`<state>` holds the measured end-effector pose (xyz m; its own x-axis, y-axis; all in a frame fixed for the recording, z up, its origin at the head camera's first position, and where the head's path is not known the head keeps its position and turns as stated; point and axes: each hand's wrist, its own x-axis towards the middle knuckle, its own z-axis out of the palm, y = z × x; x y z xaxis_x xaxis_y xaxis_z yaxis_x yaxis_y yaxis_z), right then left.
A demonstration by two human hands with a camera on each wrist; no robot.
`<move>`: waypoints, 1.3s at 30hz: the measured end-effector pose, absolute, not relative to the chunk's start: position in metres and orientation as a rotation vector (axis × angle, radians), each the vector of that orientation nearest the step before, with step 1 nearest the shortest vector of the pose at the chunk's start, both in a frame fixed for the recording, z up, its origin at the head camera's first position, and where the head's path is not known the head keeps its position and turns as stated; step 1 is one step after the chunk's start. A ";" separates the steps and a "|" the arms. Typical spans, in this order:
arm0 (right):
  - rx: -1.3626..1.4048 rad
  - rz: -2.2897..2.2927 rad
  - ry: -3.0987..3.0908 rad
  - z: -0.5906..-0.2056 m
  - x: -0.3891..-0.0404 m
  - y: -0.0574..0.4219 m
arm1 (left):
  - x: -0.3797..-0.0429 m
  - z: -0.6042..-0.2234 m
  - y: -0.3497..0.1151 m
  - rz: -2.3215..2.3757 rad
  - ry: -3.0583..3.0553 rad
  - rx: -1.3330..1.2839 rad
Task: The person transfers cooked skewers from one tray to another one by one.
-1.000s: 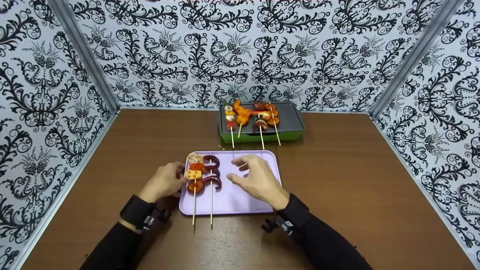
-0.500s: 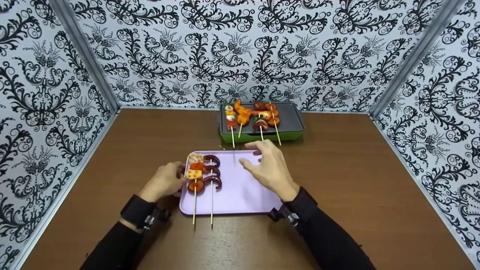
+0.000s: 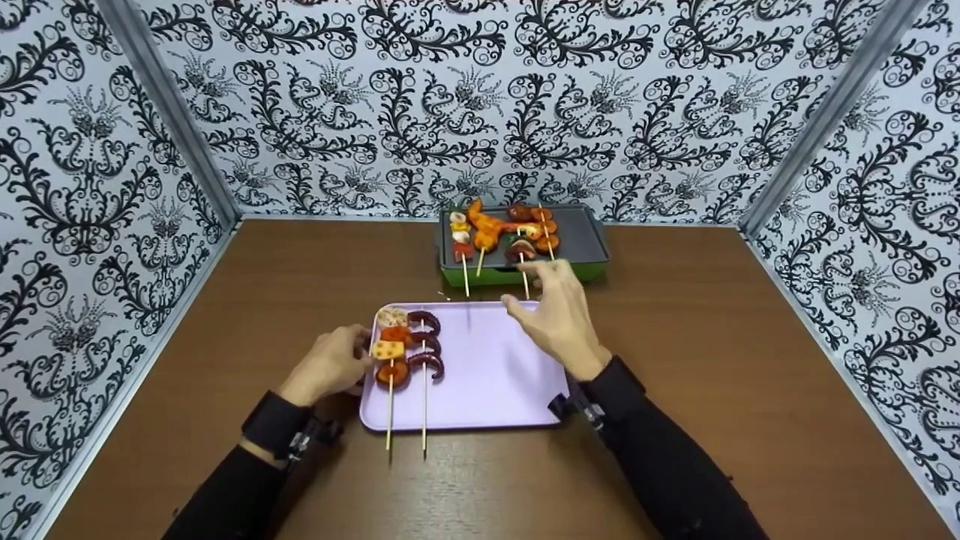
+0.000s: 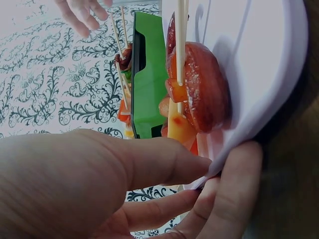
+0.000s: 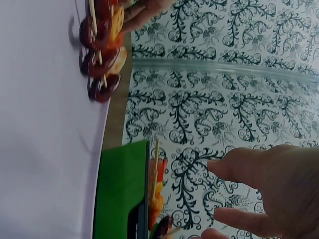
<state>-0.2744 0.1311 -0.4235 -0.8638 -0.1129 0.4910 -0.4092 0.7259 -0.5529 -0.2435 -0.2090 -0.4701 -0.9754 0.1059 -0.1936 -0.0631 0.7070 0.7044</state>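
My left hand (image 3: 328, 365) grips the left rim of a lilac tray (image 3: 487, 375); in the left wrist view the thumb lies over the tray's edge (image 4: 271, 104) with fingers beneath. Two toy skewers lie along the tray's left side: a mixed one with a cheese-like yellow piece (image 3: 388, 349), and one of dark red octopus tentacles (image 3: 424, 361). Their sticks poke past the near rim. My right hand (image 3: 559, 319) hovers over the tray's far right part, thumb and fingers apart and holding nothing. Its fingertips overlap the front of the green grill (image 3: 581, 244) in the head view.
Several skewers rest on the grill's dark plate, sticks toward me: a vegetable one (image 3: 460, 236), an orange-brown one (image 3: 486, 232), one with a mushroom-like piece (image 3: 520, 250) and one of round slices (image 3: 547, 229). Patterned walls (image 3: 480, 112) enclose the brown table (image 3: 697, 337).
My right hand has moved right and away from me, from over the middle of the tray toward the grill. My left hand and the tray stay in place.
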 end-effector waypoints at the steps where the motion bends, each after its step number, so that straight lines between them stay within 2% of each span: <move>1: 0.386 0.939 -2.509 -0.422 -0.278 0.133 | -0.244 -0.470 -0.209 1.128 2.690 0.031; 18: 0.304 0.825 -2.655 -0.412 -0.319 0.136 | -0.243 -0.470 -0.209 1.135 2.685 0.024; 39: 0.292 0.764 -2.700 -0.407 -0.332 0.131 | -0.243 -0.469 -0.211 1.039 2.782 0.115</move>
